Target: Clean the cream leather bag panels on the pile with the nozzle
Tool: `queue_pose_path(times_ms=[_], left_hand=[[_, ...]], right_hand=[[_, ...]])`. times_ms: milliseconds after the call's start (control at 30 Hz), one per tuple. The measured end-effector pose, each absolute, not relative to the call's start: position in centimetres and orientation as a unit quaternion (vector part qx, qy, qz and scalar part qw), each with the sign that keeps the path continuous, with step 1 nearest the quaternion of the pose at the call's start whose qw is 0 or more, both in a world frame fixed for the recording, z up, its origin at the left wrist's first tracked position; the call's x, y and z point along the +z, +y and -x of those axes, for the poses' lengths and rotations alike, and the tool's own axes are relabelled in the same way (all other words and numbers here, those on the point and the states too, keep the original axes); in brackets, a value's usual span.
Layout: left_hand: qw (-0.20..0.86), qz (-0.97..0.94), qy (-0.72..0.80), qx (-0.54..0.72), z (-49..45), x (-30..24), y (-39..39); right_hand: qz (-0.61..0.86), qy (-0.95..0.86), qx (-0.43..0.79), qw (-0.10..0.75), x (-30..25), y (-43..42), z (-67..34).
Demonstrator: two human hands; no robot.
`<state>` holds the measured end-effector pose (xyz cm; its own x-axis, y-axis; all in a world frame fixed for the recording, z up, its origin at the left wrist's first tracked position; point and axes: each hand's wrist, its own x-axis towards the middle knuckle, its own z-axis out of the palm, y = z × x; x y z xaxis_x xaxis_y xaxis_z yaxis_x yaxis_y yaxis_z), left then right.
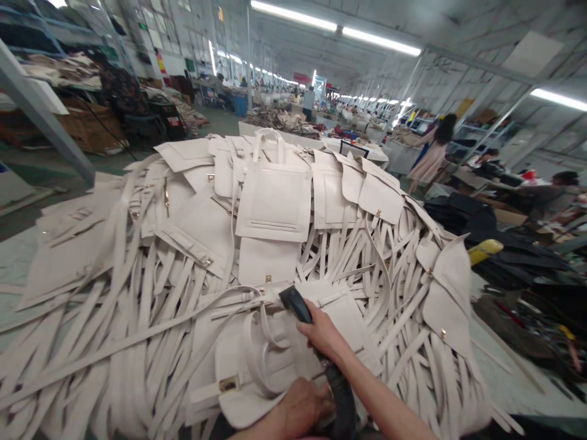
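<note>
My right hand (323,333) is wrapped round a black handheld nozzle (295,304), whose flat mouth points up and to the left. A ribbed black hose (342,397) runs from below that hand toward me. Under it lies a beige bag piece (250,397) with a gold clasp (228,384) and looped straps (253,354). At the near edge of this bag, my left hand (302,408) is closed with curled fingers and grips the material; its fingertips are partly hidden. Around both hands spreads a large heap of similar beige bag pieces (275,195).
Long loose straps (151,342) hang over the heap's near side. A yellow-handled item (485,250) and black material (463,214) lie to the right. A metal post (46,116) slants at the left. Farther off, a person in a pink dress (433,150) stands among workbenches.
</note>
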<state>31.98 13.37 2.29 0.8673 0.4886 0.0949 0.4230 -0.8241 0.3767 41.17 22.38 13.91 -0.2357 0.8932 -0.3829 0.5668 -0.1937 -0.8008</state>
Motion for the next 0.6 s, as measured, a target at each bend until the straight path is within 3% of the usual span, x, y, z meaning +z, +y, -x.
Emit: queue_pose_path(times_ms=[200, 467, 600], left_hand=[[0.158, -0.951, 0.255, 0.069, -32.2, 2.3, 12.9], [0.252, -0.873, 0.399, 0.123, -37.1, 4.9, 16.7], [0.28, -0.864, 0.417, 0.027, -41.2, 7.8, 17.5]], right_hand=[[0.587, -0.612, 0.515, 0.127, 13.9, 21.8, -42.1], [0.649, -0.585, 0.386, 0.296, 18.2, 22.2, -45.7], [0.657, -0.547, 0.378, 0.355, 19.3, 19.3, -50.4]])
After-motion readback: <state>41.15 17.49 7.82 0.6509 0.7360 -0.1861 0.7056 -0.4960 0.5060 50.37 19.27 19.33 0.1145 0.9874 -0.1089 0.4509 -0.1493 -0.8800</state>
